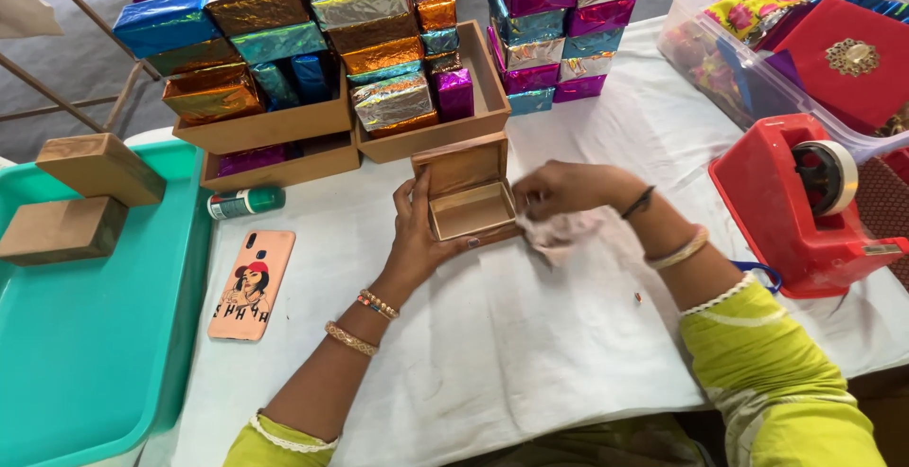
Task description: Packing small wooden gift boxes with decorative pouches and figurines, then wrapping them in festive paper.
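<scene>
Small brown wooden box with open hinged lid sits mid-counter, clamped by the left hand; the right hand pinches crumpled pale paper beside its rim. Best keep the box braced.

The fingertips of the right hand are hidden behind the edge of the open wooden box, so what they pinch cannot be told. The pale cloth under that hand is blurred. The foil-wrapped stacks are cut off by the top edge, the teal tray by the left and bottom edges, and the clear plastic tub and red tape dispenser by the right edge.
</scene>
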